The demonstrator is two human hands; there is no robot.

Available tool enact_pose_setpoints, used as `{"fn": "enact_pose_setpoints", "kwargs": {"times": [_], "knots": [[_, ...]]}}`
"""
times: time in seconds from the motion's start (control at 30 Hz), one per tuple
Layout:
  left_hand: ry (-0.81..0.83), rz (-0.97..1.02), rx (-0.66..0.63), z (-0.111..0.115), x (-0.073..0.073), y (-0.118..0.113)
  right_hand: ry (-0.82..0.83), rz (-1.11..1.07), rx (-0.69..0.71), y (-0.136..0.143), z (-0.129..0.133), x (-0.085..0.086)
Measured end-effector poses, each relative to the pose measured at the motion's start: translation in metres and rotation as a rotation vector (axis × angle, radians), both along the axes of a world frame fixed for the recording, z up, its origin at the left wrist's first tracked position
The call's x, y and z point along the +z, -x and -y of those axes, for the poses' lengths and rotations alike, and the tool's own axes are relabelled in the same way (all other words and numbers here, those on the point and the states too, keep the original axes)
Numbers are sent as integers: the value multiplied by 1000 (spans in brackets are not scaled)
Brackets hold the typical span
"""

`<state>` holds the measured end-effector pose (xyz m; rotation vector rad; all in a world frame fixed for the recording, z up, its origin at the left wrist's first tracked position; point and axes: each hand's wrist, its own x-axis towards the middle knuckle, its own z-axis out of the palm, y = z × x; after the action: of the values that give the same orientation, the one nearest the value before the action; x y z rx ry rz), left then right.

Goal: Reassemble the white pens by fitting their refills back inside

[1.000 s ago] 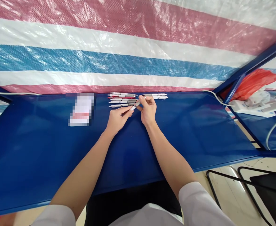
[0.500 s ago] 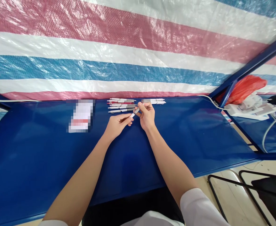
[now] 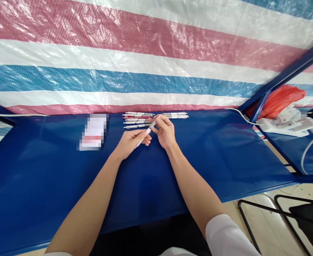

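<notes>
Between my two hands is a white and grey pen (image 3: 148, 131), held slantwise above the blue table. My left hand (image 3: 132, 141) pinches its lower part between thumb and fingers. Around the upper end, the thumb and fingers of my right hand (image 3: 165, 130) are closed. Just behind my hands lies a row of several pens (image 3: 135, 120), white, grey and red, side by side; my fingers cover some of their right ends. A smaller group of white and grey pens (image 3: 176, 115) rests behind my right hand.
On the left of the blue table (image 3: 65, 185) lies a blurred white and red item (image 3: 93, 132). A striped plastic sheet (image 3: 135, 60) hangs along the back. To the right are a blue metal frame (image 3: 286, 73), a red plastic bag (image 3: 281, 101), white cables and a black-framed chair (image 3: 255, 213).
The pen has shifted a little, and more of its length now shows below my left thumb and between my hands. My left hand has moved slightly left and down. Both hands keep hold.
</notes>
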<state>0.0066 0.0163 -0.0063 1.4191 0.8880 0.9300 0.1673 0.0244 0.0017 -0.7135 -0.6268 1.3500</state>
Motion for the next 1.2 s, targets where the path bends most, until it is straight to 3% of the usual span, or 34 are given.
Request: {"fn": "enact_pose_setpoints", "kwargs": {"times": [0.17,0.3,0.43,0.67,0.93,1.2], "knots": [[-113,-61,68,-1,-4,-2,-23,-8,17,-1,-3,-3],[-222,-145,170,-1,-9,-6,-11,-22,-56,1,-5,-4],[-281,-209,195,0,-10,-9,3,-10,-139,4,-5,-4],[-210,-201,134,1,-7,-8,22,63,-140,4,-3,-4],[-31,-79,-8,3,7,-5,-10,29,-18,0,2,2],[-120,-177,98,3,-2,-8,6,38,-131,4,-1,-3]]}}
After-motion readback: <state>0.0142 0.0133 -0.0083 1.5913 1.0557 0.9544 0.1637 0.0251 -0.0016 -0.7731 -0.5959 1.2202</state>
